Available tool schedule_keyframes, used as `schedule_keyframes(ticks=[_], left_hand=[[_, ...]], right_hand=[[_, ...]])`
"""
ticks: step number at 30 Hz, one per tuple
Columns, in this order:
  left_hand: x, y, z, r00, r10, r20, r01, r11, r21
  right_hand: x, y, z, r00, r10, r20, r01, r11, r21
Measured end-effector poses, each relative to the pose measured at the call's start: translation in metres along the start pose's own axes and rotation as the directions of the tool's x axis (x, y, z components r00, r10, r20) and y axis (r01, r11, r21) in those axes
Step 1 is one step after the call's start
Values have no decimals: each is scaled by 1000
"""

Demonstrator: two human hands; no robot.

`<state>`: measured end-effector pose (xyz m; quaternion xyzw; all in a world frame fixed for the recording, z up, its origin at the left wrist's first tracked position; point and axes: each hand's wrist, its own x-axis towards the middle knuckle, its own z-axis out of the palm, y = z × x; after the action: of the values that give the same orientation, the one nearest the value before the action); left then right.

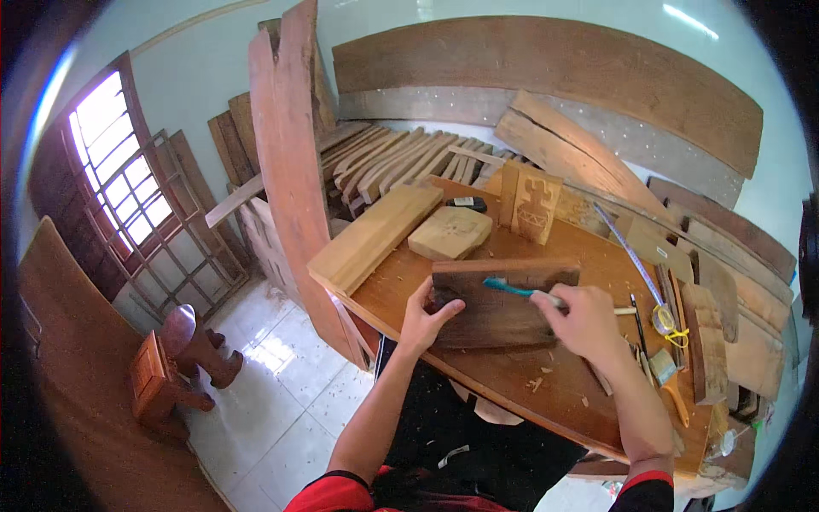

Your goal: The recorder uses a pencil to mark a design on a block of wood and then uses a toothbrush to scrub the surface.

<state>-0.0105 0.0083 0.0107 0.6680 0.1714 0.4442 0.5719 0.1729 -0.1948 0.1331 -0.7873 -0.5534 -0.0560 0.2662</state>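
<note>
A dark brown wooden board (495,320) is tilted up at the near edge of the workbench, its broad face toward me. My left hand (425,317) grips its left edge, with the thumb lying on the face. In my right hand (584,320) is a teal toothbrush (510,288), its head against the upper part of the board. The fingers of that hand are wrapped round the handle and hide part of it. Behind the board lies a thick pale wood block (450,234), and a carved wooden panel (536,207) stands upright farther back.
A long plank (375,239) lies along the workbench's (503,384) left side. To the right are a tape measure (663,320), partly pulled out, a paintbrush (670,384) and several thin tools. Wood shavings (536,382) are scattered nearby. A tall board (294,171) stands at the left corner.
</note>
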Motion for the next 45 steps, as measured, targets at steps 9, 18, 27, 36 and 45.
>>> schedule_keyframes(ticks=[9,18,27,36,45], left_hand=[[2,-1,-4,999,-47,1,46,997,62],[0,-2,4,998,-56,14,56,998,-25],[3,5,2,998,-54,25,55,998,-29],[-2,9,8,997,-80,-5,80,997,-20],[6,-14,10,1000,-23,-5,22,999,-26]], right_hand=[[0,2,-19,995,52,-85,-54,998,-22],[-8,13,4,999,-41,-11,40,995,-90],[-4,3,10,1000,1,-9,-1,999,-37],[-18,-18,9,991,26,128,-29,999,17],[-28,10,21,986,5,168,7,998,-69]])
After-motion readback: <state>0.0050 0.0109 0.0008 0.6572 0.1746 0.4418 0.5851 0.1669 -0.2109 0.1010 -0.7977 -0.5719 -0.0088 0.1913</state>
